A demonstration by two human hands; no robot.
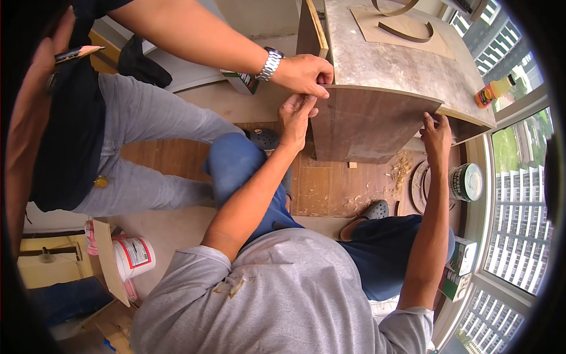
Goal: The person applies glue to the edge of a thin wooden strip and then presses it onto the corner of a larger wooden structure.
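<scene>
A brown wood-grain panel (365, 121) stands at the near side of a wooden cabinet (389, 65), its upper edge along the cabinet's worn top. My left hand (296, 121) pinches the panel's upper left corner between thumb and fingers. At its upper right end, my right hand (437, 137) grips the edge, with the fingertips partly behind it. A co-worker's hand (302, 74), with a metal watch (270, 64) on the wrist, presses the same left corner just above my left fingers. What lies beneath those fingertips is hidden.
Curled brown edging strips (407, 36) lie on the cabinet top. A small yellow bottle (494, 91) stands at its right end. A can (467, 182) is by the window. Wood shavings (402, 168) litter the floor. The co-worker stands left, near a pencil (79, 53) and white bucket (133, 257).
</scene>
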